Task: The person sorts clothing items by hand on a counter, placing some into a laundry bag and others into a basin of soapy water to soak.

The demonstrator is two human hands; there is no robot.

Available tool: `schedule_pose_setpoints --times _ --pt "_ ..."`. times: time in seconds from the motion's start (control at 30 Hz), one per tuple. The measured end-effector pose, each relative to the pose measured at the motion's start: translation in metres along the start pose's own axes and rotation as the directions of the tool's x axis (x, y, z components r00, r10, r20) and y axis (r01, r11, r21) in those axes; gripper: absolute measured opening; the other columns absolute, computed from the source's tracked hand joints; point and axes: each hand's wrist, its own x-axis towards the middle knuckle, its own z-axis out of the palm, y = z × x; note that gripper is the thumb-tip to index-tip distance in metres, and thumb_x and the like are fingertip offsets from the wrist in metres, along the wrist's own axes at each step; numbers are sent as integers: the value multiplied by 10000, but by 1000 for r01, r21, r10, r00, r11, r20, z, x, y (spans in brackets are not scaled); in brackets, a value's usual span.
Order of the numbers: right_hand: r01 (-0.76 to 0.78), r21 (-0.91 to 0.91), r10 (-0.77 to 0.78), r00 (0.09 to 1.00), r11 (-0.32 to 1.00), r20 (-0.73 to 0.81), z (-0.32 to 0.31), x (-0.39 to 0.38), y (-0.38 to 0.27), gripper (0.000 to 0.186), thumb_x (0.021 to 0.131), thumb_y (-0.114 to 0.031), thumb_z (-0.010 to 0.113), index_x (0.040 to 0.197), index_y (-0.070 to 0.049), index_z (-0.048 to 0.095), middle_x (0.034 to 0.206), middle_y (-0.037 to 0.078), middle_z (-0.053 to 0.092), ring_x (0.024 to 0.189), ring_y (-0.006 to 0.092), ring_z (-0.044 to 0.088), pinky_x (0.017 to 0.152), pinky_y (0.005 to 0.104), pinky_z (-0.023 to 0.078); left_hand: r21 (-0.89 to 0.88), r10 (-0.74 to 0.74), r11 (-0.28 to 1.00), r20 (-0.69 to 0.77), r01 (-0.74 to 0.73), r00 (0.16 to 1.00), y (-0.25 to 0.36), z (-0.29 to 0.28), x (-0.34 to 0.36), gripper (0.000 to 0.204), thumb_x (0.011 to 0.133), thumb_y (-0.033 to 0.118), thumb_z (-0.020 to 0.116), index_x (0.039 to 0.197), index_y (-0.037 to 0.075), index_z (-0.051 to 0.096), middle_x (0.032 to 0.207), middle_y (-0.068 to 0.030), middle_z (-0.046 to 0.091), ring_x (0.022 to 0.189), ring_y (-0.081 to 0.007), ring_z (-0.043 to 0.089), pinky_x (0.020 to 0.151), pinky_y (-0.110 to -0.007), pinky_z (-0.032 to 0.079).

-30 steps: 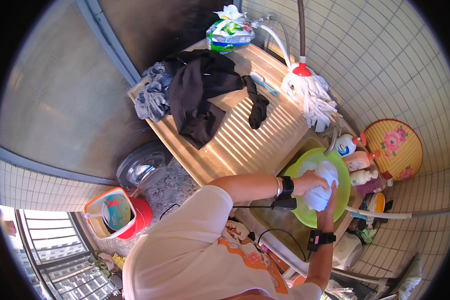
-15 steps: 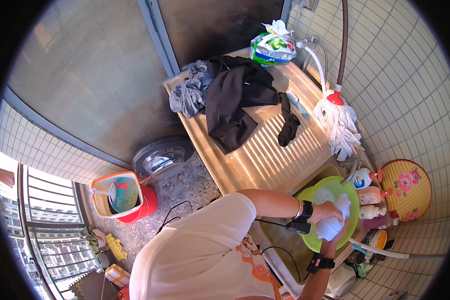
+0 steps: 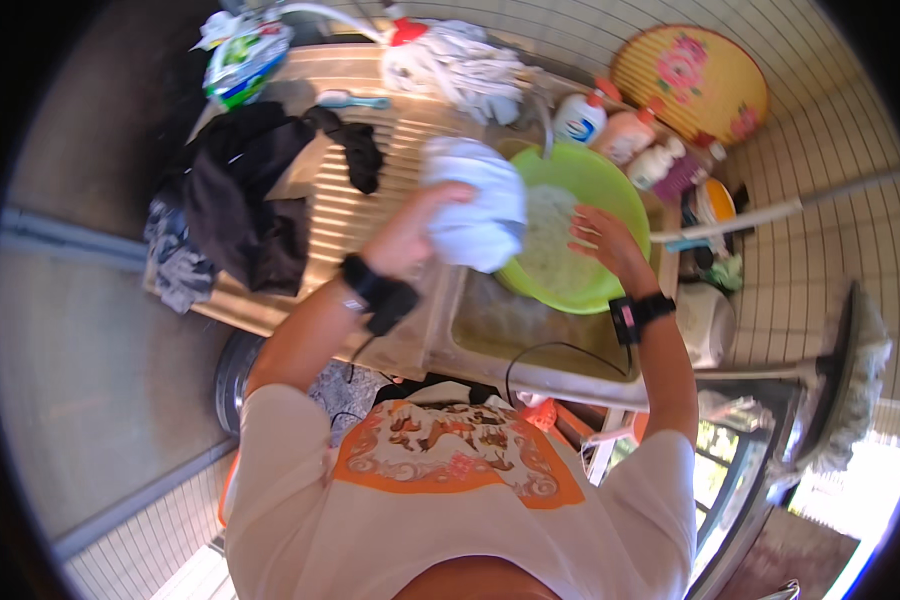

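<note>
Now only the left hand (image 3: 406, 234) grips the white cloth (image 3: 480, 205), moved to the left side of the green tub (image 3: 618, 186), while the right hand (image 3: 610, 244) has let go, hanging empty over the suds (image 3: 550, 228).

In the head view, we hold a bunched, white-bluish cloth (image 3: 480, 210) with our left hand (image 3: 408, 228), above the boundary between the beige ribbed washboard counter (image 3: 335, 232) and the sink (image 3: 480, 318). Our right hand (image 3: 607, 243), its fingers spread and holding nothing, is over a round, lime-green plastic basin (image 3: 618, 185), which stands in this sink and contains foamy water (image 3: 550, 235). We cannot tell whether the cloth touches the basin's left rim. On the counter, we see a dark crumpled garment (image 3: 245, 205), a small black knotted cloth (image 3: 360, 155) beside it, and a light-blue-handled brush (image 3: 362, 101). Behind the basin are pump bottles (image 3: 582, 118) and an oval yellow woven fan (image 3: 690, 88) with pink flowers.
</note>
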Motion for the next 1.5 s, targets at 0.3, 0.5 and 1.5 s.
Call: schedule_pose_setpoints --times 0.3,0.5,1.5 --pt "-253 -625 153 966 739 -210 -66 52 30 386 914 -318 663 1252 -131 647 1147 22 624 959 195 605 760 488 596 -109 -12 993 -468 -44 883 59 -95 -89 503 928 207 644 1366 -2 512 1255 -158 657 1134 -313 655 1015 -433 520" --pt "-343 -864 215 936 368 -280 -71 105 15 596 851 -348 725 1389 -137 582 1162 101 651 963 245 631 630 500 605 -29 12 999 -575 -34 818 59 -123 -112 546 919 223 662 1392 11 492 1267 -155 650 1122 -307 661 989 -439 543" --pt "633 -711 369 768 -307 524 -154 225 91 272 816 -223 688 1065 -116 710 881 98 679 890 276 672 774 381 522 709 581 678 -679 195 449 99 -126 -142 452 991 271 624 1381 51 564 1388 -72 563 1282 -192 510 1088 -369 370"
